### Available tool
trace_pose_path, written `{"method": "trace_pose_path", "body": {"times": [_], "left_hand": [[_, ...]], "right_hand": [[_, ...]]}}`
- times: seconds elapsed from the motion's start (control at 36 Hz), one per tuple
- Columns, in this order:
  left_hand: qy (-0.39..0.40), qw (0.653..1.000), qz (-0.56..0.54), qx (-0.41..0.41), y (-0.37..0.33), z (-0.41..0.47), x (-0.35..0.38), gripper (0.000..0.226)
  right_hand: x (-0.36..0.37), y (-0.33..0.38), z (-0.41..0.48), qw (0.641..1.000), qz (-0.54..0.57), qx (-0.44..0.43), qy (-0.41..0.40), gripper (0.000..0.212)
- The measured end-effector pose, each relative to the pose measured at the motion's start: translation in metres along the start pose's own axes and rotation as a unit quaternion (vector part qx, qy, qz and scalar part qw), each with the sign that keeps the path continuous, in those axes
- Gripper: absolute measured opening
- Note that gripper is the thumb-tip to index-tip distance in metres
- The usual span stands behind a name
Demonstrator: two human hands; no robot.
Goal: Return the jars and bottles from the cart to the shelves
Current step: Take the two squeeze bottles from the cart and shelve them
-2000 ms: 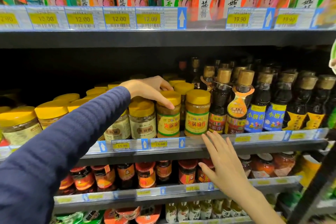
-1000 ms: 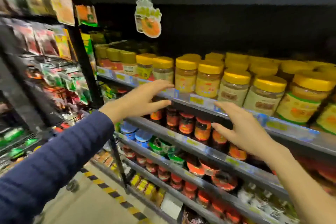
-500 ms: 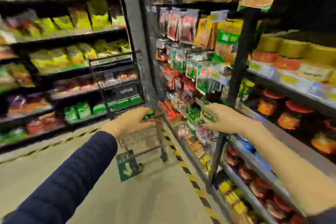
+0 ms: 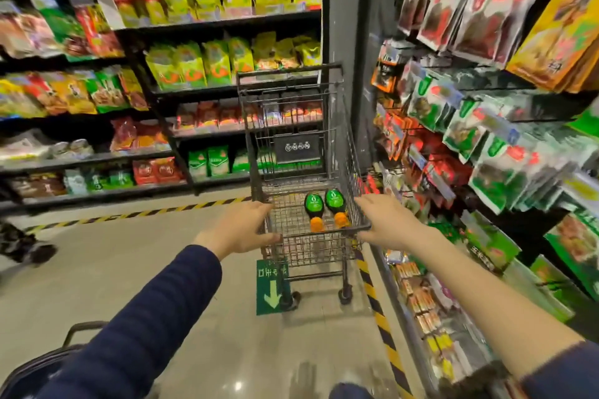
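Two dark bottles with green labels and orange caps, the left bottle (image 4: pixel 313 208) and the right bottle (image 4: pixel 335 204), lie side by side on the wire floor of a dark metal shopping cart (image 4: pixel 293 97). They sit toward the cart's right wall, near its closer end, with their orange caps pointing at the person. They lie just beside each other, and nothing else shows on the cart floor around them. A small dark placard (image 4: pixel 297 148) hangs inside the far end of the cart.

The left hand (image 4: pixel 241 226) reaches to the near left corner of the cart, fingers loosely spread and grasping nothing. Whether it touches the wire cannot be told. The right hand (image 4: pixel 385 220) is stretched over the near right corner, its fingers straight and also holding nothing. The left arm wears a dark blue ribbed sleeve (image 4: pixel 136 334), while the right forearm is bare.

The cart stands on a pale polished floor (image 4: pixel 129 256), partly over a green floor sticker with a white arrow (image 4: pixel 271 290). A yellow and black striped tape line (image 4: pixel 377 311) runs along the floor beside the right-hand rack of hanging packets (image 4: pixel 470 129). Dark shelves of yellow, green and red snack bags (image 4: pixel 194 65) fill the left and far side, with a grey pillar (image 4: pixel 343 26) behind the cart.
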State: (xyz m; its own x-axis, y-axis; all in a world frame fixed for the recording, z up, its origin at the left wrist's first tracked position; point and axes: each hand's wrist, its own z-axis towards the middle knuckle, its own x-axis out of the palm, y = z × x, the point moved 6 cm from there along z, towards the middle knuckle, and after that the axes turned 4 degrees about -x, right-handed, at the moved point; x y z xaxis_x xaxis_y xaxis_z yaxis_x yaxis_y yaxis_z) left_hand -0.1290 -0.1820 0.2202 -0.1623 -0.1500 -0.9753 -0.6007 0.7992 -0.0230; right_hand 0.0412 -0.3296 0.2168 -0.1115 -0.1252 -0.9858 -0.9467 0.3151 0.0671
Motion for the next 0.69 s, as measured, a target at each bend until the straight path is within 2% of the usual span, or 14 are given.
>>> {"method": "trace_pose_path", "body": {"times": [0.17, 0.25, 0.42, 0.56, 0.69], "left_hand": [[0.035, 0.996, -0.064, -0.045, 0.006, 0.092, 0.02, 0.076], [0.042, 0.995, -0.071, -0.059, 0.01, 0.133, 0.032, 0.07], [0.095, 0.989, -0.071, -0.084, 0.023, 0.204, 0.066, 0.078], [0.134, 0.986, -0.075, -0.071, 0.03, 0.266, 0.093, 0.07], [0.186, 0.978, -0.08, -0.046, 0.032, 0.329, 0.126, 0.072]], "right_hand": [[0.018, -0.048, 0.101, 0.999, -0.012, -0.029, 0.031, 0.067], [0.027, -0.07, 0.151, 0.998, -0.005, -0.041, 0.042, 0.072], [0.05, -0.1, 0.225, 0.996, 0.026, -0.041, 0.078, 0.071], [0.085, -0.12, 0.278, 0.99, 0.053, -0.03, 0.127, 0.069], [0.122, -0.139, 0.325, 0.981, 0.084, -0.001, 0.172, 0.063]]}}
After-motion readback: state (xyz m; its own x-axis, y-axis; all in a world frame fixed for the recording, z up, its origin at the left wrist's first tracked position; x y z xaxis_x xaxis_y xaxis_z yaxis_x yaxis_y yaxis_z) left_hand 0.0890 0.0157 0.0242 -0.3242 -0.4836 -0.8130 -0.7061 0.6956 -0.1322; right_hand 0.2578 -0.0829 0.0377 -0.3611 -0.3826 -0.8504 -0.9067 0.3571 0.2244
